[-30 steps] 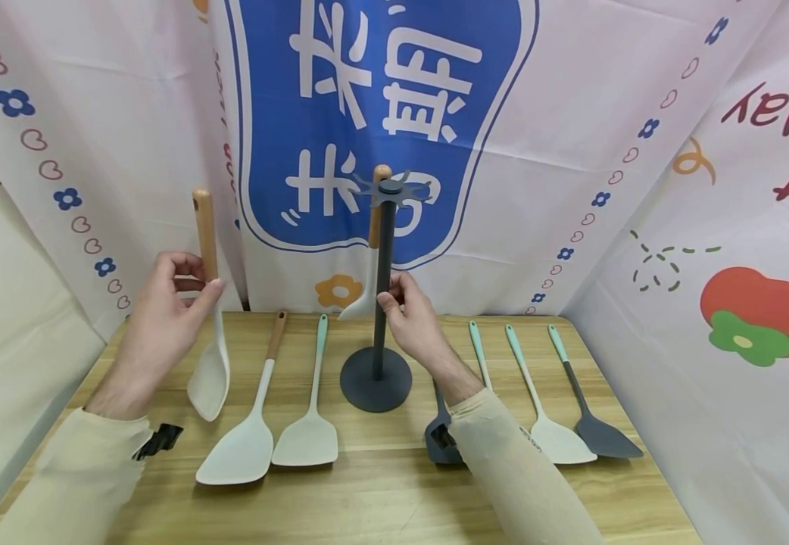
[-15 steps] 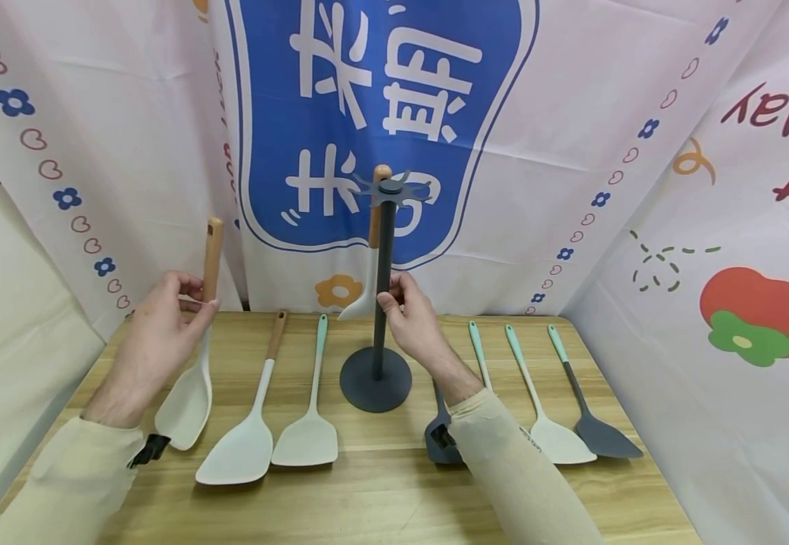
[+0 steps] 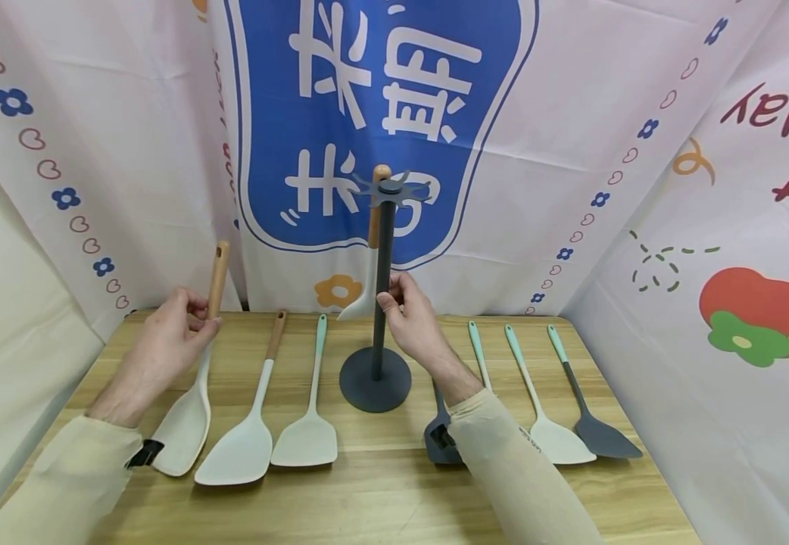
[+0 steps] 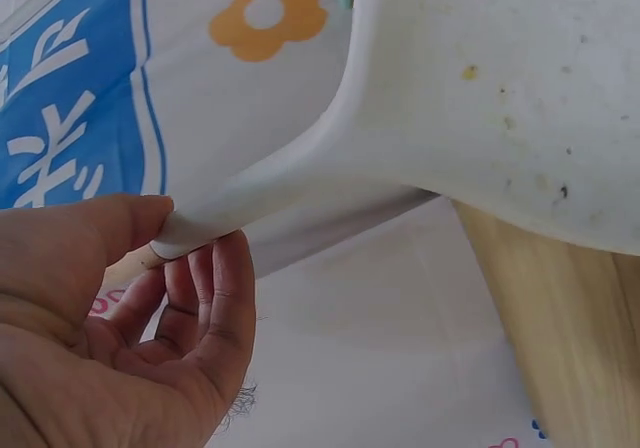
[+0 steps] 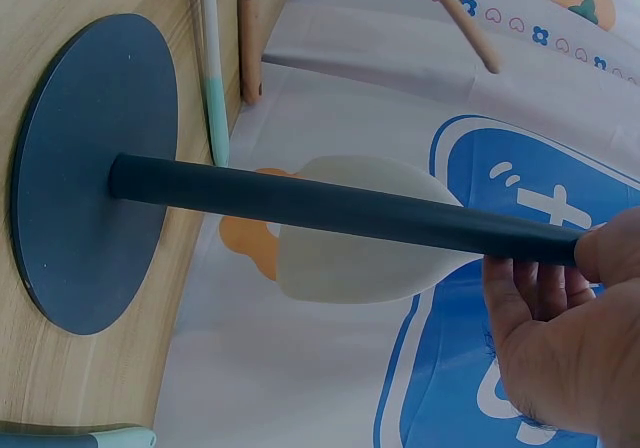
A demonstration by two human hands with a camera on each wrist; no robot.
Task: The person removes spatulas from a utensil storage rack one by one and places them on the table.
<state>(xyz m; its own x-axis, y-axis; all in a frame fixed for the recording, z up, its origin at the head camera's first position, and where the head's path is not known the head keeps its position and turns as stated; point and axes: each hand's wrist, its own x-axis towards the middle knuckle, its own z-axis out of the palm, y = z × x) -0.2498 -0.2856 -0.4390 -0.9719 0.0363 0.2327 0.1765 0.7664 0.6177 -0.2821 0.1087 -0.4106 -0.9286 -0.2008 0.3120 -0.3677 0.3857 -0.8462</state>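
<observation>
My left hand (image 3: 169,333) pinches a white spatula (image 3: 186,431) low on its wooden handle, where it meets the white neck. Its handle points up and its blade hangs down at the table's left; whether the blade touches the wood cannot be told. Seen from the left wrist, thumb and fingertips meet around that joint, and small specks mark the blade (image 4: 480,98). My right hand (image 3: 416,322) grips the dark pole of a utensil stand (image 3: 382,265). Behind the pole, another white spatula (image 3: 373,227) with a wooden handle hangs from the stand's hooked top.
On the wooden table (image 3: 367,499), a white spatula with a brown handle (image 3: 241,450) and one with a green handle (image 3: 309,439) lie left of the stand. To its right lie several green-handled and dark spatulas (image 3: 602,437), one partly under my right forearm. A printed cloth (image 3: 572,91) hangs behind.
My left hand has lowered the spatula; its handle has come down and leans right, while the blade has swung down and left, nearer to me. My right hand stays on the pole.
</observation>
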